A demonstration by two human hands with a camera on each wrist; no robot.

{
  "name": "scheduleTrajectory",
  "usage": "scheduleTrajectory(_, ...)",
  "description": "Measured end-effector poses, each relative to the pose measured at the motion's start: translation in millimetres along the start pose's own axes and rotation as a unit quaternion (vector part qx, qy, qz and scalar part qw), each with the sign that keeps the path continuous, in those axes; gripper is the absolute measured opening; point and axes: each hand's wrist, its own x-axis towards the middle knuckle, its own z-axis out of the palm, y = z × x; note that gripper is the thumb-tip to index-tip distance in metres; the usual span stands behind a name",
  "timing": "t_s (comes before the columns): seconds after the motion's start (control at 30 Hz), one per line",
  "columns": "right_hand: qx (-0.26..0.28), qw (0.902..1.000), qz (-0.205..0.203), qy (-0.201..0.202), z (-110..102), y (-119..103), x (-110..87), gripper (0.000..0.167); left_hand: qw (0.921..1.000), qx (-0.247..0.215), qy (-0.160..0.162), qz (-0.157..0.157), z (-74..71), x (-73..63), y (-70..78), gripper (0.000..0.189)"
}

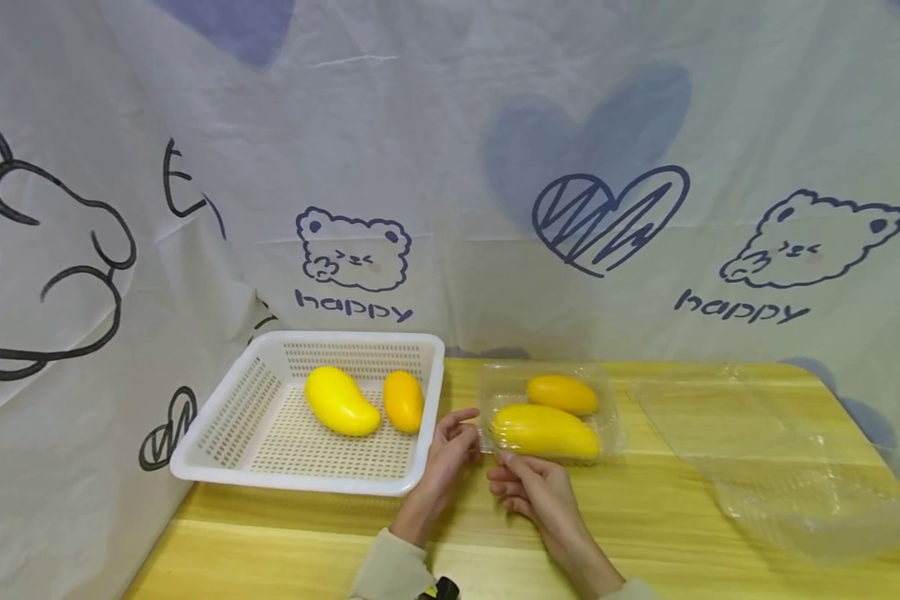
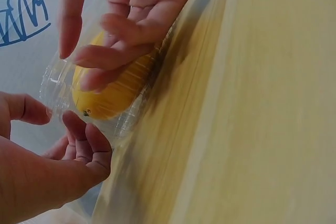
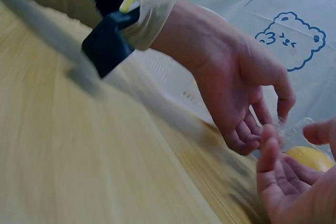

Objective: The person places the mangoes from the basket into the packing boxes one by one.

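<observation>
A clear plastic clamshell box point(image 1: 613, 417) holds two yellow mangoes, a larger mango point(image 1: 546, 432) in front and a smaller mango point(image 1: 562, 394) behind. At the box's left edge, my left hand point(image 1: 453, 450) pinches the plastic rim between thumb and fingers. My right hand point(image 1: 536, 492) is at the front left corner, its thumb touching the rim and its other fingers loosely bent below. In the left wrist view, the right fingers partly cover the nearer mango point(image 2: 107, 100), and the left thumb point(image 2: 37, 109) meets the plastic edge.
A white perforated basket point(image 1: 221, 417) stands on the left with a yellow mango point(image 1: 341, 402) and a more orange mango point(image 1: 403, 402) in it. Another clear plastic container point(image 1: 780, 467) lies spread open on the right of the wooden table point(image 1: 300, 542). A printed cloth point(image 1: 465, 275) hangs behind.
</observation>
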Motion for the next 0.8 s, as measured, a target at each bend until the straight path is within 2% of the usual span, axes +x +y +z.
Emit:
scheduleTrajectory(0.13, 0.037, 0.9991, 0.009, 0.020, 5, 0, 3.9, 0.043, 1.0000, -0.001, -0.007, 0.001, -1.2, 0.6, -0.1, 0.048)
scheduleTrajectory(0.27, 0.050, 0.9981, 0.016, 0.034, 9, 1, 7.0, 0.044, 1.0000, 0.008, -0.003, 0.000, -2.8, 1.9, -1.0, 0.049)
scheduleTrajectory(0.47, 0.066, 0.9963, 0.010, 0.053, 13, 2, 8.0, 0.037, 0.9999, 0.011, -0.009, -0.004, -3.3, 2.2, -2.3, 0.048)
scheduleTrajectory(0.8, 0.085, 0.9949, 0.004, 0.053, 22, 1, 10.2, 0.032, 1.0000, 0.004, -0.004, -0.005, -2.7, 0.9, -1.7, 0.042)
